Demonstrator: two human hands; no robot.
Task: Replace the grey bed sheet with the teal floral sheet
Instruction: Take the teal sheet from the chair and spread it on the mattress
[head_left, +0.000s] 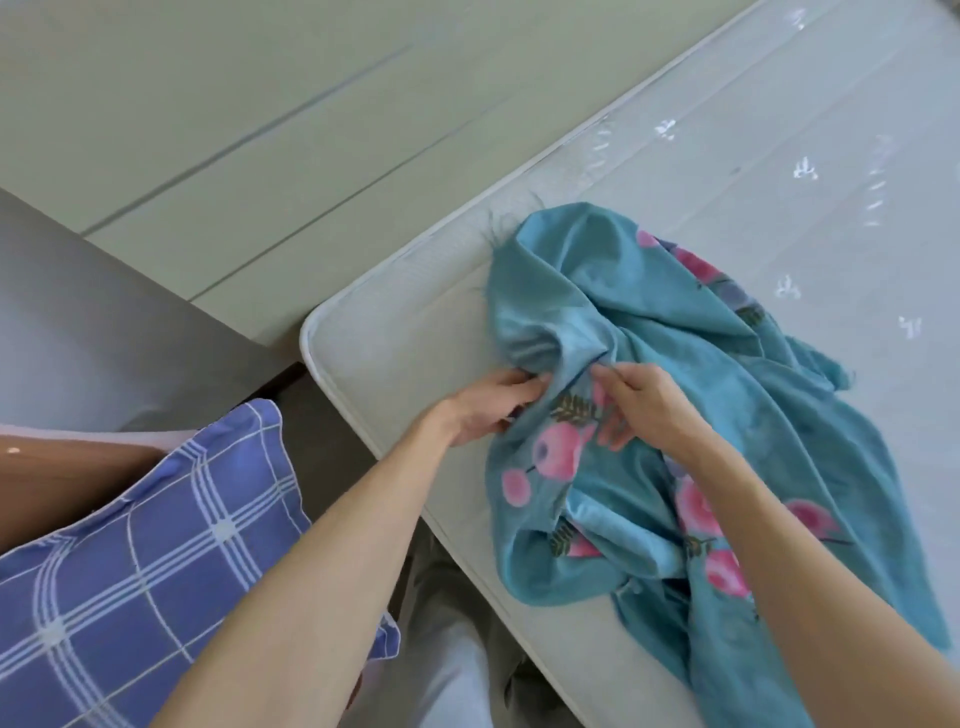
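No legible text, label, brand name, number or sign appears anywhere in this head-camera view; the teal floral sheet carries only pink blossoms and leaf sprigs, the blue checked pillow only white grid lines, and the pale marks on the mattress are glints off its clear cover, not lettering
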